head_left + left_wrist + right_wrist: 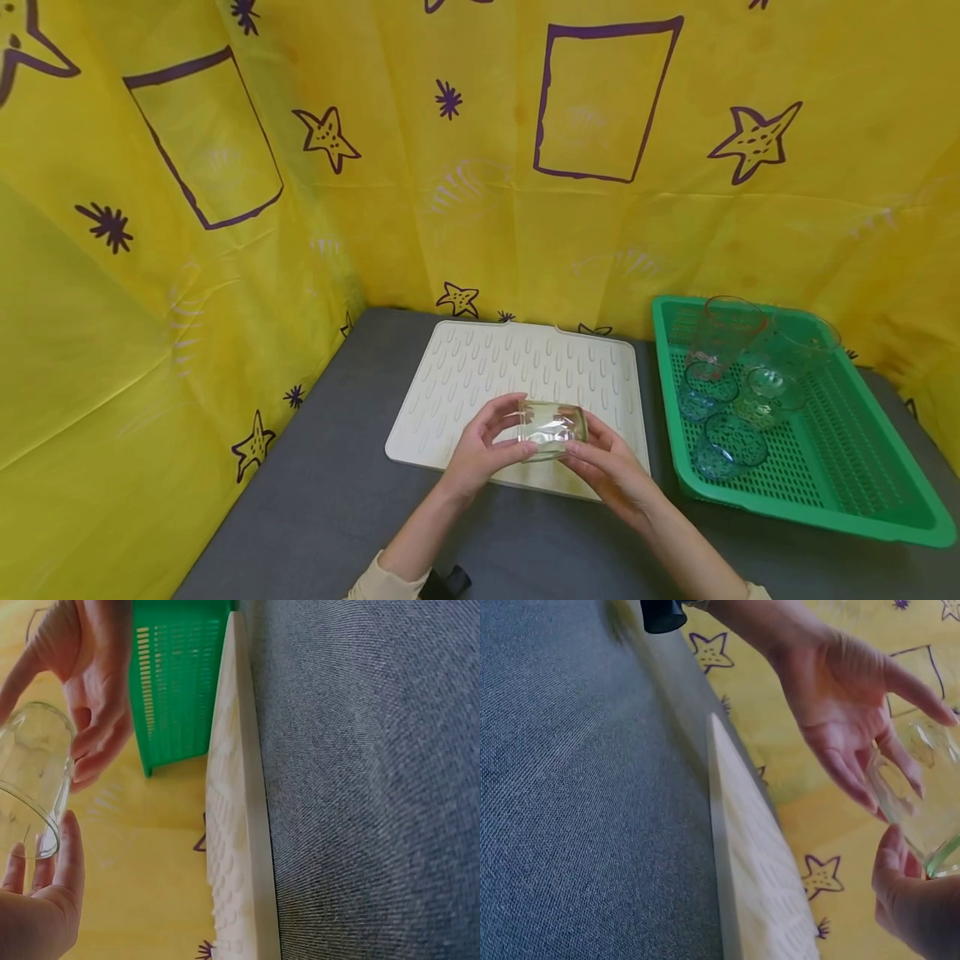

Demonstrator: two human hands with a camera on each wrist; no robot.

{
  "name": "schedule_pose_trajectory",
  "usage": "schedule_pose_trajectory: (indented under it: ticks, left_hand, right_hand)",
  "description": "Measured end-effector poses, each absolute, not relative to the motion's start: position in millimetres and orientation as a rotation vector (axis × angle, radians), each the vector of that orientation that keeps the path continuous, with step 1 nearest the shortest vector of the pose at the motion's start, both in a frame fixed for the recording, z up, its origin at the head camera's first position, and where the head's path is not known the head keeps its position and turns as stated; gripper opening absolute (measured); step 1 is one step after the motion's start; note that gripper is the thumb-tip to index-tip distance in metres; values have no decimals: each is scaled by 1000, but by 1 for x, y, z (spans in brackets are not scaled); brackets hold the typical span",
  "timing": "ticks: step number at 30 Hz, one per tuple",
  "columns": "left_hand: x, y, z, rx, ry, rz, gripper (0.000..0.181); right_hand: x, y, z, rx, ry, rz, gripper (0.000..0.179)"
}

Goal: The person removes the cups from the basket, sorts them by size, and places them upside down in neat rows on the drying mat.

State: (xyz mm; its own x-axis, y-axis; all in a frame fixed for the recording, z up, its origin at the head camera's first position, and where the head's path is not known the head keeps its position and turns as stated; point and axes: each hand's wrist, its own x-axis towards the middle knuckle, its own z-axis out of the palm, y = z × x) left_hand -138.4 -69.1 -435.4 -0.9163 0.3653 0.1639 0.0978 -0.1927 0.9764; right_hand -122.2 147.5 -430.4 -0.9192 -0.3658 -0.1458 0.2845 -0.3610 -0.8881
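Observation:
A clear, faintly yellow drinking glass [552, 427] lies on its side in the air between both hands, over the front part of a cream drying mat [480, 367]. The left hand [486, 442] holds one end, thumb in front and fingers behind. At the opposite end the right hand [611, 467] grips it with thumb and fingertips. From the left wrist, the glass [34, 772] looks tilted, the right hand [94, 690] above and the left hand [45, 915] below. In the right wrist view the glass [922, 795] is partly cut off by the frame edge.
A green perforated basket [862, 442] stands right of the mat. Inside are a tall pinkish glass [723, 333], two blue-tinted glasses [731, 446] and further clear ones. A yellow patterned curtain [480, 233] hangs behind the dark grey table [322, 467].

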Motion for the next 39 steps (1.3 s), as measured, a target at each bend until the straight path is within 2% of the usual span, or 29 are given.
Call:
schedule_pose_trajectory:
  ticks: [10,13,17,21,25,28,39]
  left_hand:
    - [-142,-79,-441,535,1923,2141,66]
    - [-146,-87,-444,507,2036,2118,61]
    - [-157,-107,-449,354,2275,2130,47]
    - [-169,-133,-454,71,2577,2070,42]
    - [-175,-162,-462,-190,2736,1950,46]
    - [-178,-178,-469,-279,2761,1848,50]
    - [-183,-196,-483,-264,2666,1765,56]
  right_hand:
    - [-127,139,-434,24,1544,-2306,67]
    - [-134,137,-436,37,1628,-2275,66]
    - [-145,132,-436,64,1748,-2240,66]
    - [-159,126,-437,88,1860,-2212,65]
    - [-174,118,-438,77,1999,-2156,68]
    - [-186,112,-439,74,2098,-2121,71]
    - [-231,80,-447,50,2447,-1886,75]
